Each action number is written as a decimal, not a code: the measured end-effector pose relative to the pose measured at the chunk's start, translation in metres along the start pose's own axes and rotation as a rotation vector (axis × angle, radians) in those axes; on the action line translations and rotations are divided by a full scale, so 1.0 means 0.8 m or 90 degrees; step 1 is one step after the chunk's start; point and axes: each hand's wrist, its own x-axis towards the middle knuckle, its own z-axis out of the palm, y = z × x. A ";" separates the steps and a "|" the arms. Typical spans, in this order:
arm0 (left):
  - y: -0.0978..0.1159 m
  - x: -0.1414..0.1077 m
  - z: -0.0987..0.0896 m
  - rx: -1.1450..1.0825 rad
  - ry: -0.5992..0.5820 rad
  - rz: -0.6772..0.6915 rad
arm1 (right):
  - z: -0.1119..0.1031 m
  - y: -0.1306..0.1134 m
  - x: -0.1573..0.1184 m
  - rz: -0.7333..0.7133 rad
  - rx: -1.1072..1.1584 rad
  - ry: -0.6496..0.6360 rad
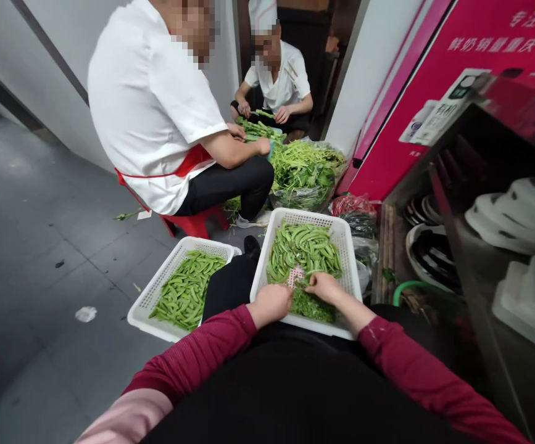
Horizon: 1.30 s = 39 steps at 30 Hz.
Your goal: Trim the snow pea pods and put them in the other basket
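A white perforated basket (351, 259) rests on my lap, with green pea pods (306, 246) in its far part and a heap of small green trimmings (312, 306) in its near right part. My left hand (273, 303) is closed at the basket's near left edge; what its fingers hold, if anything, is hidden. Over the trimmings, my right hand (325, 288) has its fingers pinched, with a green pod at the fingertips. A second white basket (149, 299) full of pods stands lower, to the left.
One person (156, 105) sits on a red stool (193, 223) ahead on the left. Another person (279, 77) crouches behind a large bag of greens (306, 166). Shelves with white dishes (517, 216) stand close on my right.
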 end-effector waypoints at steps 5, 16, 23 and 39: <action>0.022 0.005 -0.005 -0.059 0.016 0.045 | -0.026 -0.005 -0.027 0.112 0.562 -0.178; 0.035 0.005 -0.003 -0.013 0.072 0.102 | -0.018 -0.032 -0.060 0.193 0.858 -0.127; 0.036 -0.001 -0.003 0.037 -0.007 0.155 | -0.016 -0.021 -0.074 0.079 0.769 -0.283; 0.035 -0.001 -0.019 0.151 -0.019 0.176 | -0.037 -0.012 -0.097 -0.063 0.326 -0.274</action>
